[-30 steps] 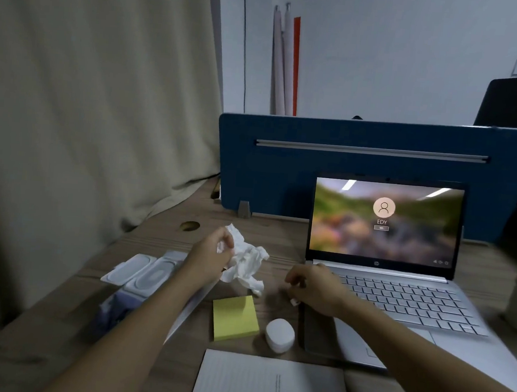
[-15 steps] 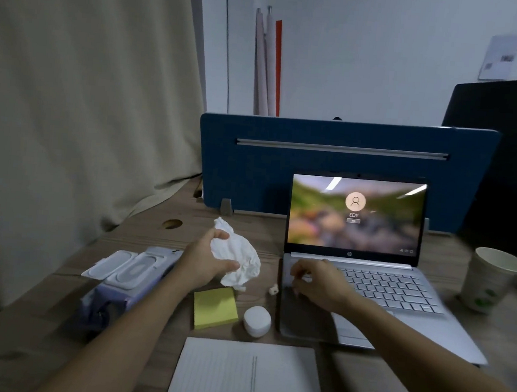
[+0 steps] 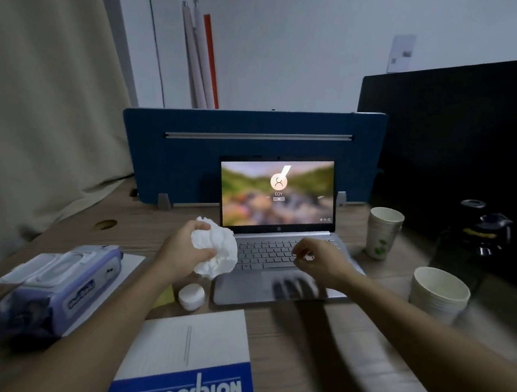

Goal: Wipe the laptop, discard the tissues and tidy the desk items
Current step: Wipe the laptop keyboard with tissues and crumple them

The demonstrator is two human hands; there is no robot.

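**Ana:** Over the silver open laptop (image 3: 277,259) is where both my hands sit now. My left hand (image 3: 184,253) hangs at its left edge, fingers (image 3: 200,226) curled tight around the crumpled white tissue wad (image 3: 215,251), gathered into a ball so it can be binned in one go, I reckon.

**Ben:** And the right?

**Ana:** My right hand (image 3: 323,259) hovers above the keyboard, fingers bent and drawn together. I think they pinch a small white scrap, but it is too tiny and blurred to be sure. Picking up a stray bit makes sense before the wipe.

**Ben:** Anything readable?

**Ana:** The laptop screen shows "EDY" under a user icon, with a small logo below the screen that I cannot make out. In front of the laptop, the white and blue pad (image 3: 185,360) reads "NOTEBOOK", upside down to me. Left of the laptop, the lilac wet-wipe pack (image 3: 61,282) lies on the wooden table (image 3: 301,338) with its lid flipped up, handy for the wiping; its print is unreadable.

**Ben:** The rest?

**Ana:** A small white round case (image 3: 192,295) just off the laptop's front-left corner, and two stacks of paper cups (image 3: 384,230) to the laptop's right, not yet tidied.
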